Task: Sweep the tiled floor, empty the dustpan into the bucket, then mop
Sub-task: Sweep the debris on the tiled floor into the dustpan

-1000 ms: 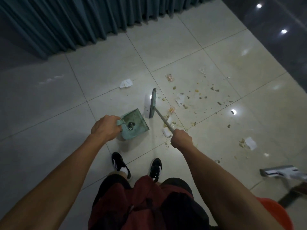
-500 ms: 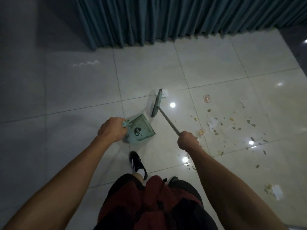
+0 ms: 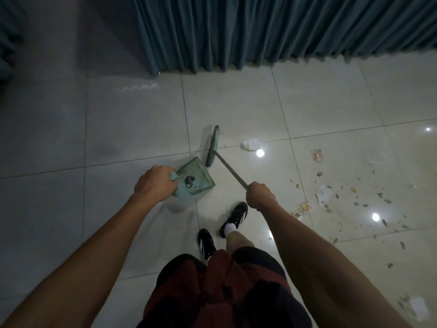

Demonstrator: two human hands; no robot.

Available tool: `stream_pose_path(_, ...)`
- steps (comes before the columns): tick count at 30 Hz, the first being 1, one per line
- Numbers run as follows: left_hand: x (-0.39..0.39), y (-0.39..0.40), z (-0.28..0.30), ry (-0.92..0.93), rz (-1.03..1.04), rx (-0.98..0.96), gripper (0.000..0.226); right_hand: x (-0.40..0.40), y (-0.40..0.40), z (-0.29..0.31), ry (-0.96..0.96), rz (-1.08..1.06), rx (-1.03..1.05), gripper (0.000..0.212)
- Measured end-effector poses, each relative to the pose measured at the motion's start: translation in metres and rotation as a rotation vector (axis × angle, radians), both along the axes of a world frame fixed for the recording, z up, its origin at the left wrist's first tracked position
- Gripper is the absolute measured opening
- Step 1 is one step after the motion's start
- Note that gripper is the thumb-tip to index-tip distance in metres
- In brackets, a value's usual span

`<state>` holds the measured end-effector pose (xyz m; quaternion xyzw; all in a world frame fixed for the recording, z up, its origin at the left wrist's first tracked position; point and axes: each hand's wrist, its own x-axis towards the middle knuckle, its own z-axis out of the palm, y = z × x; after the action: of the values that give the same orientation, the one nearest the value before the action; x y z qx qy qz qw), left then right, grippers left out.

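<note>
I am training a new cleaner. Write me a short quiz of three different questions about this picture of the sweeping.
1. True or false: the left hand grips the dustpan by its handle.
2. Which choice is correct? The right hand holds: A) a mop, B) the broom by its stick, C) a crumpled paper.
3. Fill in the gap: most of the crumbs lie on the tiled floor to the person's ____ side.

Key
1. True.
2. B.
3. Right; the crumpled paper also lies on that side, beyond the broom head, not yet in the dustpan.
</note>
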<state>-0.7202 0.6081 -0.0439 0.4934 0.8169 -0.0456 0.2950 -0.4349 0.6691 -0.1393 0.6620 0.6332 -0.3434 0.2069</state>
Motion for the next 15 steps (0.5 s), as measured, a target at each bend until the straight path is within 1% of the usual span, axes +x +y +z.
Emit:
stream_pose_path(4,0.001,0.035,0.003,0.027,0.023,-0.013,0.005,-0.001,0.036,-0.007,0.011,0.032,-0.037,0.025)
stream_pose_path(10,0.011,0.089,0.004,0.049,0.023,-0.012,0.003,0.004,0.095,-0.014,0.023,0.024,-0.05,0.026)
stream_pose_path(15,0.016,0.114,-0.004,0.046,-0.002,-0.008,0.005,0.006,0.124,-0.021,0.014,-0.016,-0.08,0.029)
